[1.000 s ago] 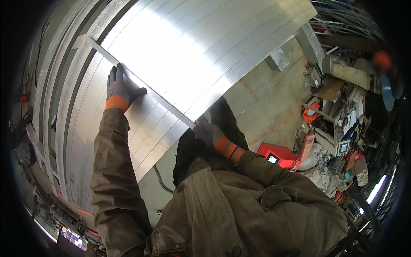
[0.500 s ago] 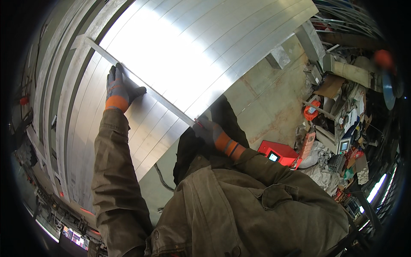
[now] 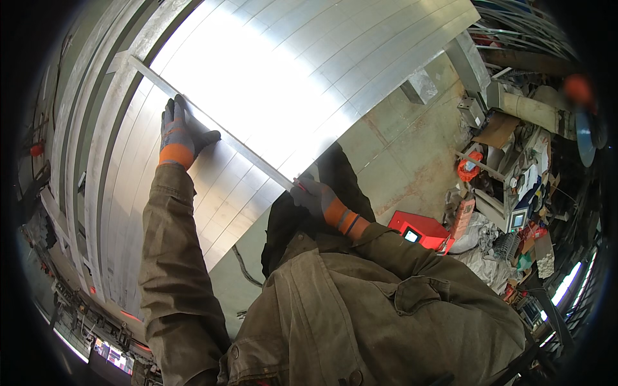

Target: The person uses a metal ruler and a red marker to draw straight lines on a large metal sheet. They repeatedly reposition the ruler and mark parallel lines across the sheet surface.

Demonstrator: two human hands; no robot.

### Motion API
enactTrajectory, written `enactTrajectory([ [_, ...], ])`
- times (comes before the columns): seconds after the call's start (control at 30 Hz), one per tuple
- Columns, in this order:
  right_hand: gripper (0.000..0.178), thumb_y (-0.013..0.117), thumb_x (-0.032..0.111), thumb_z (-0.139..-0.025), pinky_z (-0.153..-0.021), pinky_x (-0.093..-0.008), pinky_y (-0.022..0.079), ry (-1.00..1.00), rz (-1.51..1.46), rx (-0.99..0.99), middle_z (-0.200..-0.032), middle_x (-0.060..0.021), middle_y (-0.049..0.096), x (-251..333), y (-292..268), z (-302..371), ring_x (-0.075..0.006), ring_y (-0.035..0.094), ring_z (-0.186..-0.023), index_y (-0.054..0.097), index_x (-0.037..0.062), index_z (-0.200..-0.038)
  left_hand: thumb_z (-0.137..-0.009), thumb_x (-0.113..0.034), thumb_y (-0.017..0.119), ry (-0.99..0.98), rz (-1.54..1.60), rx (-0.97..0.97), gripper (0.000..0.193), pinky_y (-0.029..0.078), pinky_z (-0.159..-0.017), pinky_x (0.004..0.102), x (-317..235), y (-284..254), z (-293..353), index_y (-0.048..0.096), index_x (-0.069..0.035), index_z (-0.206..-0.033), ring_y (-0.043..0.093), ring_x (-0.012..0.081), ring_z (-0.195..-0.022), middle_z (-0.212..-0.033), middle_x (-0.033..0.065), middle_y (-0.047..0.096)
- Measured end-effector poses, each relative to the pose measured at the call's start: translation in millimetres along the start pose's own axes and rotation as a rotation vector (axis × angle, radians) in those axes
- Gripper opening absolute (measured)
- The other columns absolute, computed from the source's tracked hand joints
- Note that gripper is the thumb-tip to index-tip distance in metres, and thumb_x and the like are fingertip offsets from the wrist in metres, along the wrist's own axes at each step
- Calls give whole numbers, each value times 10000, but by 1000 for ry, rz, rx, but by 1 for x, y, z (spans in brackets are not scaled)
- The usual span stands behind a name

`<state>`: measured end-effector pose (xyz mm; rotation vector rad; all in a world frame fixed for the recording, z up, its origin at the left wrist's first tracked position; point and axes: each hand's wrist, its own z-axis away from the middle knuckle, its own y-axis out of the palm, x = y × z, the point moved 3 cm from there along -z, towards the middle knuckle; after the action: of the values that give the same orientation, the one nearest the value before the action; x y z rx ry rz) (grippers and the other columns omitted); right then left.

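A long narrow metal straightedge [image 3: 226, 138] lies slantwise across the bright metal slats [image 3: 386, 48]. My left hand [image 3: 177, 137], in a grey and orange glove, rests on the slats against the straightedge's near side, fingers stretched along it and thumb spread out. At the straightedge's near right end, by the edge of the slats, is my gloved right hand [image 3: 315, 197]. Its fingers are closed on a small thin red thing [image 3: 300, 185], of which only a bit shows; its kind is not clear.
Metal rails [image 3: 103, 138] run along the left, one under the straightedge's far end. To the right stands a red box with a small lit screen [image 3: 418, 231]. Beyond it is a cluttered heap of parts, bags and papers [image 3: 508, 193]. A dark cable [image 3: 243, 264] lies on the floor.
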<state>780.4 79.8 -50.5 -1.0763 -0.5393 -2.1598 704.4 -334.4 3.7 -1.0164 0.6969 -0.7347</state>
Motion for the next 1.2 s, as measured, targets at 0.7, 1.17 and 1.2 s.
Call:
enactTrajectory([
  [0.7, 290, 726, 338, -1172, -838, -364, 571, -7, 26, -77, -941, -62, 743, 4, 2, 6, -156, 664, -876, 754, 52, -1128, -736, -543, 1101, 7, -191, 52, 1464, 344, -1447, 485, -11, -3, 0, 311, 51, -1816, 304, 438, -1755, -1884, 282, 325],
  [1.17, 315, 708, 352, -1183, -854, -357, 581, -6, 9, -51, -945, -53, 758, -3, 7, 8, -151, 702, -904, 756, 45, -1129, -672, -532, 1120, -20, 88, 113, 1607, 323, -1446, 549, -5, -16, 14, 184, -3, -1866, 205, 534, -1774, -1929, 285, 216],
  [1.2, 334, 716, 376, -1182, -856, -367, 590, 11, 16, -51, -946, -62, 772, -5, 7, 8, -164, 719, -902, 756, 50, -1126, -673, -534, 1120, -32, 92, 121, 1610, 323, -1446, 554, -5, -16, 13, 179, -9, -1869, 201, 534, -1775, -1932, 280, 211],
])
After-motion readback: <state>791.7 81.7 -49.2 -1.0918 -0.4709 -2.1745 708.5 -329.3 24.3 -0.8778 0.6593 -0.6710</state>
